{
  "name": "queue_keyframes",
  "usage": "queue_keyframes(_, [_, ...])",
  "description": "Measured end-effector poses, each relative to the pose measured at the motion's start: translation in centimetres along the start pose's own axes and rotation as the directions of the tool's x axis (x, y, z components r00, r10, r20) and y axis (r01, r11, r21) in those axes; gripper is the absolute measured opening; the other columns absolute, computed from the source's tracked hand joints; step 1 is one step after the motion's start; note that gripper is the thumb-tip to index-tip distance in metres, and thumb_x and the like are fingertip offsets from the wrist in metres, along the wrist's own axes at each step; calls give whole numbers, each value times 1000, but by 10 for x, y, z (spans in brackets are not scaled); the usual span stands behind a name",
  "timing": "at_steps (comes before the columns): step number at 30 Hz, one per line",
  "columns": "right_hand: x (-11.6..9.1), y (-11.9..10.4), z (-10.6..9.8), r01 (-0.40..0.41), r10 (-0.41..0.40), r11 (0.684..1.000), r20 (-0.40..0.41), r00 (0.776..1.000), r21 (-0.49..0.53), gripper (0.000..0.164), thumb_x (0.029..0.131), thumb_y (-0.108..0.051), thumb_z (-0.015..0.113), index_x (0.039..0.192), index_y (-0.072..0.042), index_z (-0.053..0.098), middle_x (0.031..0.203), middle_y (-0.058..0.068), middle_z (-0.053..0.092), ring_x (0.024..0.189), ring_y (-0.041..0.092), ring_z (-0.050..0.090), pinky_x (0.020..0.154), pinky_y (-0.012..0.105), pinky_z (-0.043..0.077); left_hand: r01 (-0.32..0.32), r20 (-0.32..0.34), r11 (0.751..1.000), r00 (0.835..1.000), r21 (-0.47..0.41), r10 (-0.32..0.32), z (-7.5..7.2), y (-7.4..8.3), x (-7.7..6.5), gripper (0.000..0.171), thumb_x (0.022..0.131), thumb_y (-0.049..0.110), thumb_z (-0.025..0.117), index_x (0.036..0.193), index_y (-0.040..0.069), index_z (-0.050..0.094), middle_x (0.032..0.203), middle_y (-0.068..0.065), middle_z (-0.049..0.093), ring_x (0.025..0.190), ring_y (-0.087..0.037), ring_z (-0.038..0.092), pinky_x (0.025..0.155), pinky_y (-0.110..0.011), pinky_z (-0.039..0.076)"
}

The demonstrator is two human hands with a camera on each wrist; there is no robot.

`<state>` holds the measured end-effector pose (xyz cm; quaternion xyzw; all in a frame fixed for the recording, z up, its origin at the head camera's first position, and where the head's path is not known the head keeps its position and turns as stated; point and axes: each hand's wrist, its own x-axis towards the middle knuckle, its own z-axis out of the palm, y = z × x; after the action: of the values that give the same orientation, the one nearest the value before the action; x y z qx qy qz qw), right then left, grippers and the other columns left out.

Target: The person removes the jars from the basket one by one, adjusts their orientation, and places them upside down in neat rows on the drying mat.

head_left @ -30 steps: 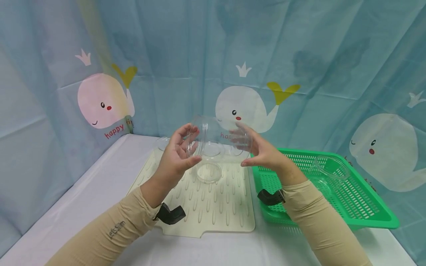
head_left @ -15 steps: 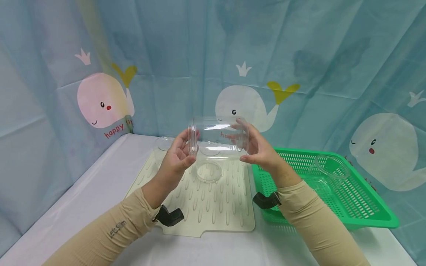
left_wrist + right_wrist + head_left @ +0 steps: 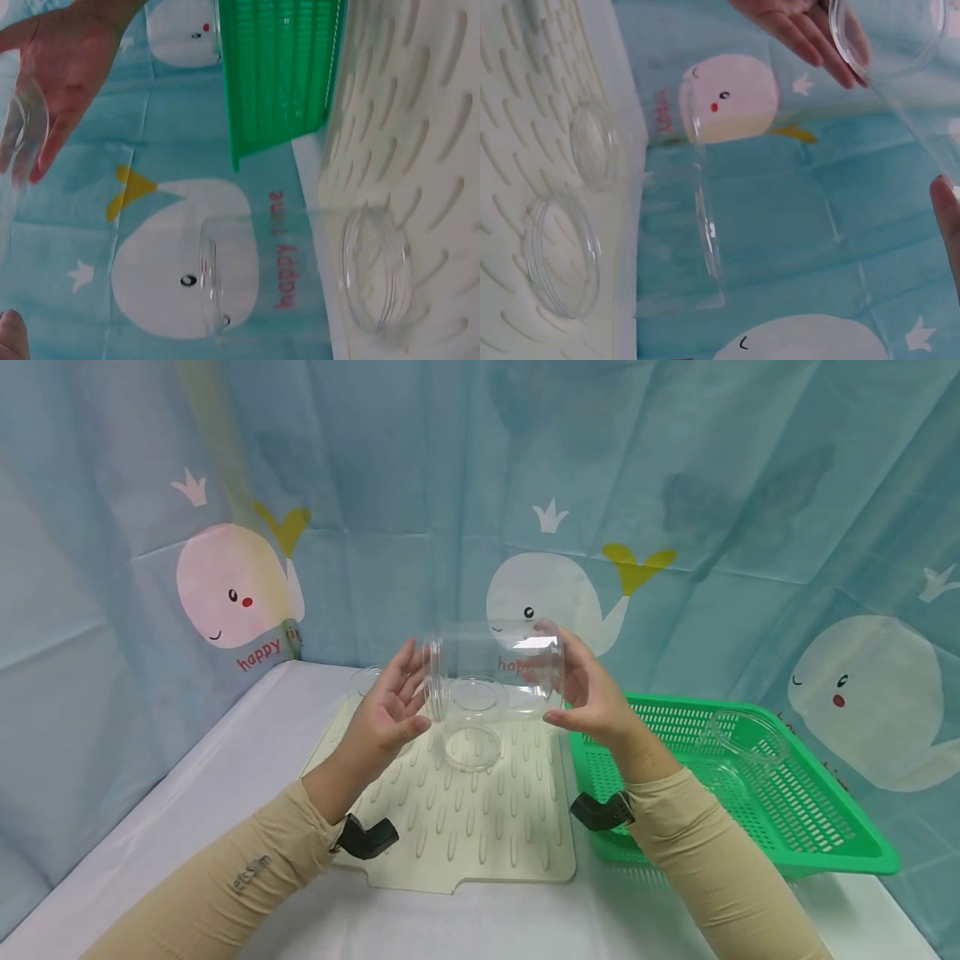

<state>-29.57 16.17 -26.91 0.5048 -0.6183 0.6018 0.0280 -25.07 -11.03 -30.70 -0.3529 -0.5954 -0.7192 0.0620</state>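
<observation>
A large clear jar (image 3: 498, 652) lies sideways in the air over the cream ribbed mat (image 3: 510, 827), its ringed mouth to the left. My right hand (image 3: 600, 702) holds the jar's right end, thumb below and fingers behind. At the mouth, my left hand (image 3: 382, 706) has its fingers extended and thumb apart, fingertips right by the rim. Below the held jar, another clear jar (image 3: 375, 270) stands on the mat, ringed end down. A further clear jar (image 3: 592, 142) stands near it, at the mat's back left, partly behind my left hand in the head view.
To the right of the mat stands a green perforated basket (image 3: 840, 864) with a clear jar (image 3: 746, 735) leaning inside it. A white cloth (image 3: 202, 777) covers the table. Behind hangs a blue curtain (image 3: 420, 468) with whale prints.
The jar has levelled out from a slight tilt and turned a little. My left hand has loosened from the mouth end and shifted slightly left, fingers straighter. My right hand keeps its hold.
</observation>
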Motion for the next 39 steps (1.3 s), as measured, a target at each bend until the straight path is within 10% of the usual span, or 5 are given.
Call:
queue_keyframes(9, [-3, -2, -8, 48, -48, 998, -1, 999, -48, 94, 74, -25, 77, 144, -3, 19, 142, 21, 27, 119, 32, 42, 102, 40, 36, -42, -59, 985, 997, 166, 52, -38, 15, -4, 94, 82, 32, 68, 147, 7, 4, 152, -12, 12, 140, -23, 9, 112, -35, 12])
queue_keyframes(17, [-5, -3, -9, 32, -32, 991, 0, 999, -127, 98, 75, -27, 76, 144, 4, 13, 142, 18, 25, 123, 28, 38, 103, 33, 35, 138, -154, 914, 984, 381, -85, -75, 22, -13, 83, 90, 12, 58, 148, 13, -2, 153, -10, 11, 140, -20, 9, 111, -34, 15])
queue_keyframes(23, [-5, -1, -10, 23, -22, 984, 5, 1000, -176, 97, 76, -24, 75, 143, 6, 13, 144, 19, 22, 124, 25, 37, 103, 28, 35, 324, -237, 738, 945, 592, -226, -105, 13, -21, 87, 89, 26, 60, 147, 22, -6, 153, 0, 11, 140, -16, 10, 111, -39, 16])
queue_keyframes(32, [-4, -2, -8, -7, 13, 975, 24, 1000, -224, 90, 75, -19, 76, 145, -4, 20, 140, 17, 26, 127, 35, 30, 107, 34, 30, 387, -229, 303, 865, 871, -447, -150, -13, -38, 105, 81, 59, 56, 146, 3, -3, 150, -23, 11, 133, -44, 16, 103, -60, 20])
queue_keyframes(39, [-5, 2, -9, 1, 14, 963, 53, 999, -270, 92, 76, -26, 75, 143, 4, 20, 142, 16, 26, 130, 28, 31, 107, 33, 29, 372, -234, 186, 827, 910, -512, -171, -26, -48, 110, 77, 67, 53, 145, -1, -1, 147, -31, 10, 133, -46, 12, 105, -59, 16])
